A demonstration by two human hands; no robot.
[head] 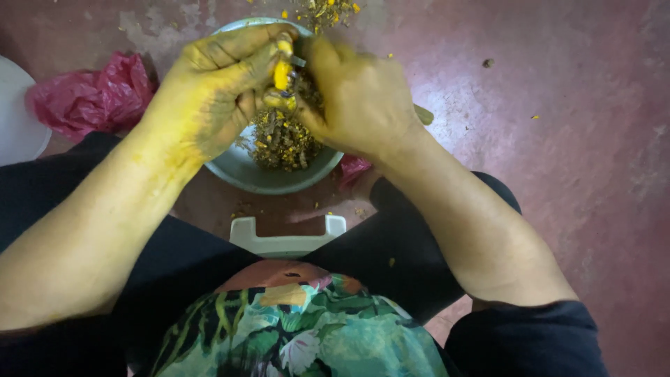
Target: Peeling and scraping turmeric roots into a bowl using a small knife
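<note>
A crumpled pink bag lies far left. Your left hand grips a yellow root over the grey bowl. Your right hand clenches a blade, blurred.

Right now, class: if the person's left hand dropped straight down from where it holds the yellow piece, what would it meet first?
Most likely the heap of peelings in the grey bowl, which lies directly under the left hand and the yellow piece. Depth is hard to judge from above.

The right hand is motion-blurred, hiding its grip and any blade. Both hands cover the grey bowl's far rim. The white object is cut off at left.
</note>
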